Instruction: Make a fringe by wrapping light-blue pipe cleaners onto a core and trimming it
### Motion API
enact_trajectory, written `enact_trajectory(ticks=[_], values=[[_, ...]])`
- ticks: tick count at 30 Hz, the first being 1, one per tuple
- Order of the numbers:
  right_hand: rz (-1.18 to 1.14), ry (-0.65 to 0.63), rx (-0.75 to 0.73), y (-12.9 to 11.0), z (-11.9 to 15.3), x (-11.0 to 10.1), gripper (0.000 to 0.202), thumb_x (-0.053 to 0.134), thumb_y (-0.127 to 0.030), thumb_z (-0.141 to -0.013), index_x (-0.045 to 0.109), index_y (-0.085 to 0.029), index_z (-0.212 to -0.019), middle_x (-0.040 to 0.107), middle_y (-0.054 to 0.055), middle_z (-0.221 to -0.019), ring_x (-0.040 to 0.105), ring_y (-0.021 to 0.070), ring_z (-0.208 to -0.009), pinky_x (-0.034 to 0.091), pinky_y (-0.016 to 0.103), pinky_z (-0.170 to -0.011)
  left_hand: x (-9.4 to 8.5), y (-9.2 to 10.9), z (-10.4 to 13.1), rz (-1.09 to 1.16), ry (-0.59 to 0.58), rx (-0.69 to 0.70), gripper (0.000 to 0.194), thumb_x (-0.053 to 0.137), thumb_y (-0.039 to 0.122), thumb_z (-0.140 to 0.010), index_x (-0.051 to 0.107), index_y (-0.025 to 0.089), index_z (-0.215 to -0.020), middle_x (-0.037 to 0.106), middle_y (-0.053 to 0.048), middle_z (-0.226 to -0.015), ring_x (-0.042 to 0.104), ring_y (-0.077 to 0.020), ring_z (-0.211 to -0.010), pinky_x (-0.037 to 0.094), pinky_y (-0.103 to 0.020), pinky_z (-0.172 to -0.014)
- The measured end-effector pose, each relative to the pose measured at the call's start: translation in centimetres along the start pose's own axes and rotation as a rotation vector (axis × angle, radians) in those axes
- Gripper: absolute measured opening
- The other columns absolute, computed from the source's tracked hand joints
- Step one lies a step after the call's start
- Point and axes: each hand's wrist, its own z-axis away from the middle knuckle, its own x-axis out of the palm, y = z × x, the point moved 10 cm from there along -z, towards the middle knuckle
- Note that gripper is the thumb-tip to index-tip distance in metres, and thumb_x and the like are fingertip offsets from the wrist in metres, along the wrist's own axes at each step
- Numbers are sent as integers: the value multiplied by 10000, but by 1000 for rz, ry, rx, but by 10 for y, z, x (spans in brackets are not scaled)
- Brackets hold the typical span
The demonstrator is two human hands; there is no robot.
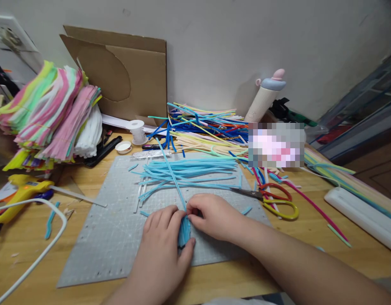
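Observation:
My left hand [165,239] is closed around a flat blue piece made of pipe cleaners laid side by side [184,232], holding it down on the grey cutting mat [96,237]. From the upper edge of that piece a long light blue pipe cleaner [171,171] slants up and to the left. My right hand [210,215] pinches at the base of this long strand, thumb and finger closed against the piece. Just beyond both hands lies a loose bunch of light blue pipe cleaners [189,168] on the mat.
Scissors [280,199] with red and yellow handles lie at the mat's right edge. A yellow glue gun [20,197] and white cable [33,271] are on the left. Bundled pipe cleaners [52,114], cardboard [144,80] and a bottle [263,99] stand behind.

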Motion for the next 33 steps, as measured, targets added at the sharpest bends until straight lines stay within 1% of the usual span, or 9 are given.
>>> enact_trajectory(ticks=[5,9,11,14,16,21,26,30,33], values=[[14,-1,7,0,1,0,39,553,-153,-726,567,-179,-701,571,-19,-682,467,104,-638,278,217,-567,2,2,5,-55,5,58,424,551,301,-793,516,207,-1205,552,-104,-1207,496,-292,-1098,404,-498,-932],[26,-3,-6,-2,0,0,27,558,-163,-725,562,-178,-703,565,-23,-684,454,99,-636,273,214,-567,2,6,11,-132,39,161,464,539,314,-831,480,188,-1274,564,-104,-1246,519,-282,-1116,450,-489,-931],[30,-9,-15,-2,0,0,29,558,-167,-730,561,-177,-702,564,-23,-687,453,99,-640,275,213,-569,3,8,16,-152,45,216,477,529,307,-850,457,171,-1301,554,-108,-1276,523,-269,-1136,476,-457,-930],[36,-18,-34,-3,-1,1,33,557,-160,-732,560,-177,-705,562,-23,-693,456,101,-649,285,213,-579,0,14,24,-133,66,316,418,502,254,-876,471,171,-1284,554,-100,-1290,528,-244,-1159,505,-413,-920],[42,-19,-48,-4,-1,2,33,560,-150,-731,564,-177,-712,563,-22,-704,460,102,-659,293,213,-588,-4,17,29,-112,97,366,346,477,209,-886,512,182,-1229,573,-93,-1270,540,-236,-1154,515,-415,-910],[70,-55,-99,-9,0,2,21,585,-163,-743,578,-176,-757,579,-13,-743,479,112,-686,312,218,-604,-7,17,31,-77,91,354,256,509,199,-852,567,189,-1101,575,-109,-1257,552,-256,-1139,517,-457,-903],[97,-159,-213,-19,7,-1,153,636,-189,-736,580,-176,-878,604,9,-851,519,140,-786,349,230,-660,-4,16,31,-51,68,329,232,508,176,-848,563,192,-1073,574,-110,-1239,545,-250,-1143,507,-467,-918],[89,-242,-280,-26,12,4,62,640,-224,-771,615,-189,-815,582,10,-854,529,139,-808,367,233,-692,-3,15,30,-30,61,315,237,504,179,-854,553,197,-1085,560,-111,-1247,538,-244,-1149,506,-455,-923],[70,-246,-286,-29,13,7,42,627,-223,-794,648,-188,-800,576,19,-858,534,142,-828,376,237,-710,-3,13,30,-29,69,289,288,513,201,-857,523,186,-1144,560,-118,-1243,541,-243,-1143,511,-444,-921]])
